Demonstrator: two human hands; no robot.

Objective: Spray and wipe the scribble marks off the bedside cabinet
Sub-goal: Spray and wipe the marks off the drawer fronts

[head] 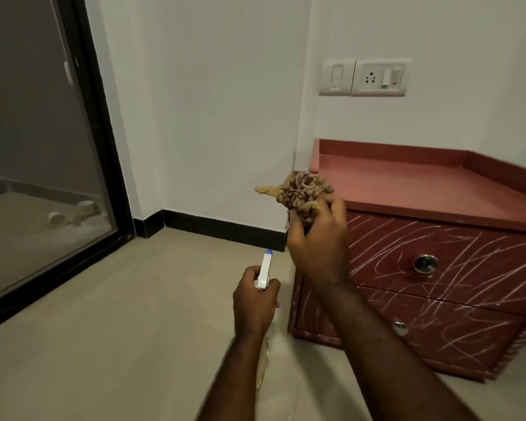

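Left hand [255, 302]: one sprayer [264, 268]; right hand [319, 244]: one cloth [301, 189].

The left hand [255, 299] and the right hand [318, 250] were bare, and both forearms were bare too, uncovered down to the picture's lower edge

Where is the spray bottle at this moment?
In the head view, the spray bottle is near the centre, gripped by the left hand above the floor, just left of the cabinet and below the cloth.
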